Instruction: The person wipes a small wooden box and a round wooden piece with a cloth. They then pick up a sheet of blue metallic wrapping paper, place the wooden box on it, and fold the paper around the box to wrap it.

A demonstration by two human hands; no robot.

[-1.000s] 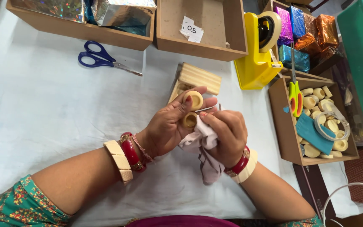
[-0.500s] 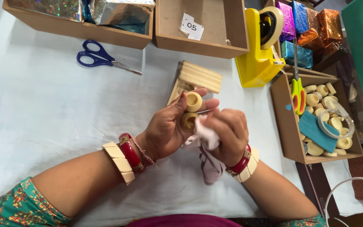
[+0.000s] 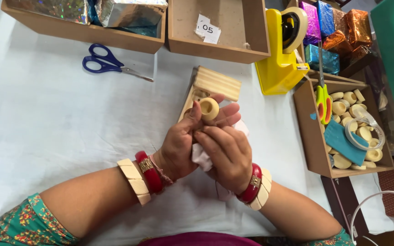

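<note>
My left hand (image 3: 185, 141) pinches a small round wooden wheel (image 3: 209, 108) between thumb and fingertips, its hole facing me. My right hand (image 3: 226, 152) is pressed against the left palm, gripping a white cloth (image 3: 201, 157) that is mostly hidden between the two hands. Just beyond my fingers, on the white table (image 3: 46, 118), lies a pale wooden toy piece with a ribbed block top (image 3: 216, 83); my hands cover its near end.
Blue scissors (image 3: 108, 62) lie at the back left. A yellow tape dispenser (image 3: 284, 54) stands right of an open brown box (image 3: 217, 29). A tray (image 3: 310, 132) at the right holds several wooden wheels, green scissors, a blue cloth and a clear ring. Foil-wrapped boxes (image 3: 334, 27) sit behind.
My right hand has closed in over the cloth against my left palm, hiding most of it. The wheel stays pinched in my left fingers.
</note>
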